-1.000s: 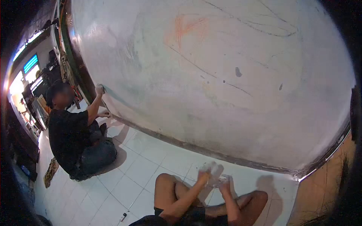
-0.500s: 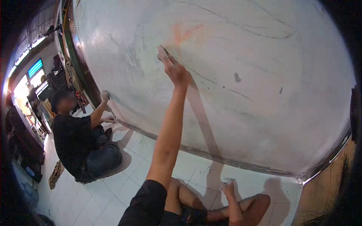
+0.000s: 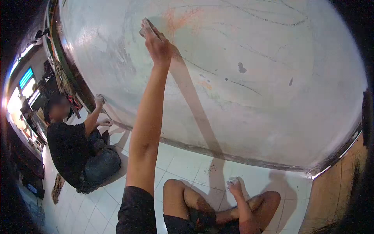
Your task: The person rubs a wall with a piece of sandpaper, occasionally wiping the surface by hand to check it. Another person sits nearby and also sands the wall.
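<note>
My left hand (image 3: 157, 46) is raised against the pale wall (image 3: 202, 85), its fingers closed over a flat, grey block-like pad (image 3: 154, 29) pressed to the surface. Orange smears lie just right of it. Low on the right, above the tiled floor (image 3: 175, 165) and near my crossed legs, my right hand (image 3: 235, 188) is closed around a small, pale thing that is too small to make out.
A co-worker (image 3: 74, 150) in dark clothes sits on the floor at the left, one hand on the wall. Cluttered items and a bright window (image 3: 27, 84) are behind. A brown board (image 3: 335, 187) stands at the right.
My left hand has moved up and left along the wall with the pad. The view has shifted somewhat; my right hand stays low near my legs.
</note>
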Tool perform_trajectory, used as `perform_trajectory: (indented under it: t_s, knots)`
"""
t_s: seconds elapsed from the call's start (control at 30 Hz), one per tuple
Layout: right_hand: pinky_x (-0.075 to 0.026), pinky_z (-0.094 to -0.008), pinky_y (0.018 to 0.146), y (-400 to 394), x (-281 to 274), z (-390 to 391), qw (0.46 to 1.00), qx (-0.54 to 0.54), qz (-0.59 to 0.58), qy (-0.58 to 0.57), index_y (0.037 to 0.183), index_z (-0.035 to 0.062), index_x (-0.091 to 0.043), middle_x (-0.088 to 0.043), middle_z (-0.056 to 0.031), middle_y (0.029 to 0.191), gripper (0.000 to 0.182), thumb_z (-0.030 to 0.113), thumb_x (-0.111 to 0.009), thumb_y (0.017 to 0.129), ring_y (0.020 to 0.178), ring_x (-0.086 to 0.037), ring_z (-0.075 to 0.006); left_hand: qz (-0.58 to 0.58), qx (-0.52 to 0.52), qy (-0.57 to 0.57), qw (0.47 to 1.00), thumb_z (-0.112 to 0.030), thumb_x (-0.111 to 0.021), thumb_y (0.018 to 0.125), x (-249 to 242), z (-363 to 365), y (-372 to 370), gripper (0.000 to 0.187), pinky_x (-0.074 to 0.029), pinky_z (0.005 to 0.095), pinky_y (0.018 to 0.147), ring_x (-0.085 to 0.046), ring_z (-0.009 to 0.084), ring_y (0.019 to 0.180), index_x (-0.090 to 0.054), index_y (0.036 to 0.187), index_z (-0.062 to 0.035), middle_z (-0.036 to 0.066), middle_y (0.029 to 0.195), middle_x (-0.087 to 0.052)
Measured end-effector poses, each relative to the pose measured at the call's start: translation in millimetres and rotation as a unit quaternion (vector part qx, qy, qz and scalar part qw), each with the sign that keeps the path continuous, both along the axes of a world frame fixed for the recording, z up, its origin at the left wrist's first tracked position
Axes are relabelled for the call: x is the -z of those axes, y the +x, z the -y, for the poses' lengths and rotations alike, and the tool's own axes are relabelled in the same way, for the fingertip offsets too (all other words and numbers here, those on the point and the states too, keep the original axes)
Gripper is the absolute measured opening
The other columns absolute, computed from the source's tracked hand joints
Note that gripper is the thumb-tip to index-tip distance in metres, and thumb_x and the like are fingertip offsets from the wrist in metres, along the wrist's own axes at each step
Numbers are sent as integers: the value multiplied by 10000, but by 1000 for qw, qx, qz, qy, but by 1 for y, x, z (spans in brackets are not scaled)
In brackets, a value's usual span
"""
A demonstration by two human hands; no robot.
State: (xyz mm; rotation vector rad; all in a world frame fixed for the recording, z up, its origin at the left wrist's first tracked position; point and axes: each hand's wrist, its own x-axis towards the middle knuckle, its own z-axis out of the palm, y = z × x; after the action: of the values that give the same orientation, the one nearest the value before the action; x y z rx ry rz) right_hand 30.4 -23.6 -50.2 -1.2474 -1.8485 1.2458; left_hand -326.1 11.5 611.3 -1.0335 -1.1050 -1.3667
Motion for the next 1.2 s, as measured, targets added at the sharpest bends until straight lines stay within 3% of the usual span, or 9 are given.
perform_trajectory:
  t_s: [0.2,0.27,0.37,0.47,0.57,0.7,0.9,1.07,1.2]
  knots:
    - [-505,-353,591,3,-52,12,996,-71,-39,-31,1038,-16,-573,-659,-134,840,326,149,-704,789,672,-638,-204,-10,28,6,1000,-122,-374,986,56,2,11,434,-386,428,1001,-453,398,1250,-352,1394,24,263,1359,-454]
    - [-506,-352,602,4,-59,15,995,-85,-35,-46,1053,-16,-572,-661,-139,863,338,151,-704,791,694,-639,-203,120,89,-64,987,-116,-356,993,105,11,48,432,-328,412,1063,-411,377,1298,-339,1399,32,253,1385,-433]
    - [-511,-345,608,3,-46,19,995,-81,-41,-46,1068,-13,-573,-663,-141,889,346,159,-700,796,723,-638,-195,0,117,-98,988,-110,-301,1007,170,4,68,440,-132,451,1151,-298,378,1370,-302,1378,126,257,1439,-357]
    - [-519,-341,610,1,14,0,994,-65,-78,-34,1059,-11,-583,-665,-136,885,325,159,-689,803,734,-642,-188,-68,61,-73,993,-5,-404,952,147,-5,50,454,-312,409,1073,-366,409,1316,-317,1387,91,309,1375,-402]
    - [-524,-341,600,9,-60,15,996,-78,6,-35,1046,-12,-590,-669,-125,858,294,140,-672,808,705,-658,-192,22,80,-53,995,-48,-404,967,37,-1,26,414,-431,415,944,-544,397,1153,-363,1358,82,310,1252,-519]
    - [-530,-346,626,1,-37,1,995,-96,-16,-11,1038,-20,-596,-676,-126,847,277,124,-643,806,656,-677,-218,-9,-38,-34,999,-109,-380,986,-8,3,6,411,-443,429,907,-546,419,1128,-371,1351,78,291,1263,-516]
    - [-515,-371,752,6,-108,21,995,-97,32,22,1026,6,-621,-679,-161,888,264,154,-610,808,865,-669,-274,20,56,-34,998,-92,-352,985,79,-3,22,448,-254,400,1113,-282,379,1375,-310,1407,53,267,1434,-354]
    - [-506,-381,789,7,-108,23,991,-99,56,-67,985,33,-646,-685,-155,939,236,150,-616,782,905,-656,-297,37,13,-115,993,-60,-359,981,201,4,52,484,-221,416,1127,-254,388,1386,-246,1441,34,246,1466,-316]
    - [-506,-374,797,18,-112,25,992,-115,26,-35,976,38,-648,-682,-170,953,221,116,-620,771,924,-657,-305,47,64,-85,993,-77,-363,988,151,5,57,473,-211,402,1126,-259,373,1390,-259,1431,53,248,1464,-321]
